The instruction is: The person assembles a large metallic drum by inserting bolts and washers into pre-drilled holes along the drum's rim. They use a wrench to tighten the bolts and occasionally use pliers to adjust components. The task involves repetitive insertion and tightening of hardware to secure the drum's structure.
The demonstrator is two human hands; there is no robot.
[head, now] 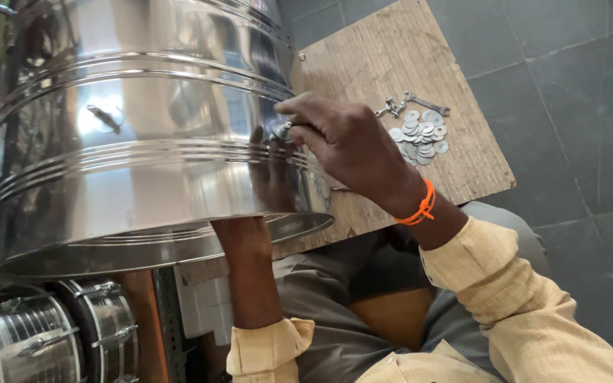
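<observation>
One large polished steel drum shell [143,135] lies on one wooden board [391,57], beside one small spanner [427,103] and one pile of washers [420,136] too many to count, with two finished drums [51,333] below.

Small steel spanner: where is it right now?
In the head view, the small steel spanner lies on the wooden board, upper right, just above the pile of flat metal washers, beyond the right hand.

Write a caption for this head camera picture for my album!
Right hand presses a small fastener against a shiny steel drum; left arm reaches inside, washers nearby.
</observation>
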